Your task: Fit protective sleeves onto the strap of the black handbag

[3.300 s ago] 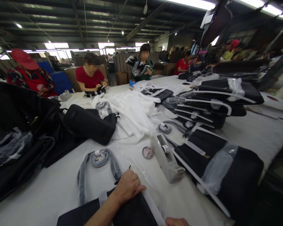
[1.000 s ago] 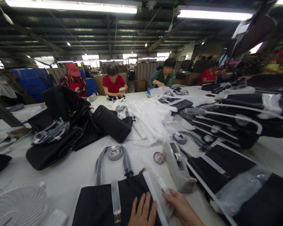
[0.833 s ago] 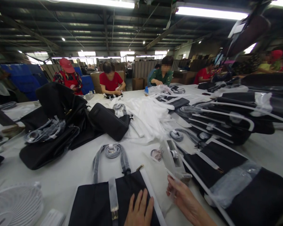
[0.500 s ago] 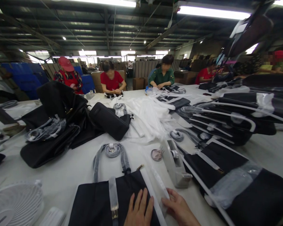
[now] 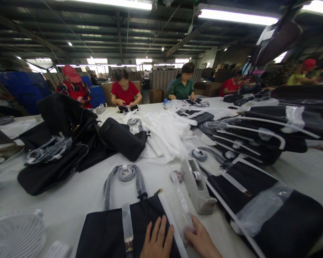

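The black bag [image 5: 110,233] lies flat on the tabletop [image 5: 70,200] right in front of you, at the bottom of the view. Your left hand [image 5: 154,243] rests flat on it, fingers spread wide, so its grip holds nothing. A white strip [image 5: 172,225] runs along the bag's right edge, just beside that hand. Your right hand [image 5: 200,240] is next to it, on the other side of the strip. Its fingers pinch the near end of a clear plastic sleeve [image 5: 181,200], so that grip is closed on the sleeve. The sleeve stretches away from you across the tabletop.

A gray strap [image 5: 123,175] is coiled just past the top of the bag and joins it at a small clasp. A clear tab [image 5: 127,225] lies down the middle of the bag.

A tape holder [image 5: 197,186] stands just to the right of the sleeve. More black bags [image 5: 258,204], with white strips and plastic on them, are stacked to your right. Other dark bags [image 5: 56,143] sit in a heap on your left, and a white fan [image 5: 16,233] shows at the bottom left corner. White cloth [image 5: 167,136] is piled in the middle of the tabletop. Other people [image 5: 125,93] sit at the far side, working.
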The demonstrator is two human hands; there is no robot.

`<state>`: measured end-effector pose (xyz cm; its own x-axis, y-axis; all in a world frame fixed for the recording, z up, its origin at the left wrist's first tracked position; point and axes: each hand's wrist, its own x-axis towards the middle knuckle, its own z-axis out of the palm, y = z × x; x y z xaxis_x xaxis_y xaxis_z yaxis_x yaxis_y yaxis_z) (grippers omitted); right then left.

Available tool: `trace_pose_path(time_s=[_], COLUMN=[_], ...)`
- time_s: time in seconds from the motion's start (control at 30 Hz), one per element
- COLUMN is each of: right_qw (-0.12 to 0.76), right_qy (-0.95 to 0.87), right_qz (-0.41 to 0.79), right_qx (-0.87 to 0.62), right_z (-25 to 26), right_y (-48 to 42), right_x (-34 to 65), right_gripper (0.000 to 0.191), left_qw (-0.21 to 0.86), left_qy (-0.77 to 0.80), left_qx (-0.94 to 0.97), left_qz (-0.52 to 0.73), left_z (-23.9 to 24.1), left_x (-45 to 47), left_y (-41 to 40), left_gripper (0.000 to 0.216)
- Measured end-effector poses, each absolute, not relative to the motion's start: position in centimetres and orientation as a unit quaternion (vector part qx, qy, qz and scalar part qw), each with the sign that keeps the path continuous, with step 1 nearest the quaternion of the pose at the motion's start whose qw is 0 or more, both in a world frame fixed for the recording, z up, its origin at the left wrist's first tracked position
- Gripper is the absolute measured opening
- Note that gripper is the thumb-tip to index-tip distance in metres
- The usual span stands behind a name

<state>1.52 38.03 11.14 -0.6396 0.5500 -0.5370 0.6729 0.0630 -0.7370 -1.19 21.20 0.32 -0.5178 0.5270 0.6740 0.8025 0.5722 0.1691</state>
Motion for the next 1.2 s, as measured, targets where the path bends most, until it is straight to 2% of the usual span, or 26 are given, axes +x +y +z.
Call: trace_pose_path(time_s=[0.1, 0.23, 0.33, 0.47, 0.67, 0.73, 0.87, 0.97, 1.07, 1.2], right_qw=[0.019, 0.012, -0.001, -0.029, -0.054, -0.053, -0.038, -0.017, -0.036, -0.023], right_qy=[0.729, 0.702, 0.67, 0.669, 0.7, 0.689, 0.651, 0.597, 0.528, 0.566], right_qz=[-0.532, -0.568, -0.607, -0.615, -0.591, -0.608, -0.657, -0.719, -0.78, -0.728], right_qx=[0.43, 0.43, 0.427, 0.416, 0.396, 0.391, 0.379, 0.356, 0.334, 0.388], right_z=[10.7, 12.2, 13.7, 14.5, 14.4, 14.9, 17.4, 20.7, 23.4, 22.1], right_y=[38.1, 37.7, 37.1, 37.0, 37.9, 38.2, 38.5, 38.6, 38.5, 38.9], right_x=[1.2, 0.4, -0.1, -0.4, -1.9, -3.0, -5.8, -8.3, -9.8, -6.7], right_gripper=[0.057, 0.042, 0.044, 0.065, 0.043, 0.039, 0.047, 0.05, 0.051, 0.084], left_qw=[0.291, 0.291, 0.287, 0.28, 0.285, 0.285, 0.297, 0.311, 0.321, 0.296], left_qy=[-0.835, -0.835, -0.835, -0.838, -0.834, -0.837, -0.846, -0.842, -0.835, -0.851], left_qx=[-0.411, -0.408, -0.409, -0.411, -0.412, -0.406, -0.385, -0.378, -0.383, -0.349], left_qz=[-0.223, -0.228, -0.229, -0.226, -0.232, -0.23, -0.22, -0.227, -0.232, -0.26], left_z=[0.4, 0.2, 0.2, 0.3, 0.2, 0.1, -0.1, -0.2, -0.2, -0.3], left_x=[-1.4, -1.5, -1.4, -1.3, -1.4, -1.3, -1.2, -1.4, -1.3, -0.6], left_y=[20.9, 20.9, 21.0, 20.9, 20.9, 21.1, 21.3, 21.3, 21.4, 22.1], left_gripper=[0.083, 0.086, 0.087, 0.087, 0.084, 0.074, 0.055, 0.055, 0.056, 0.057])
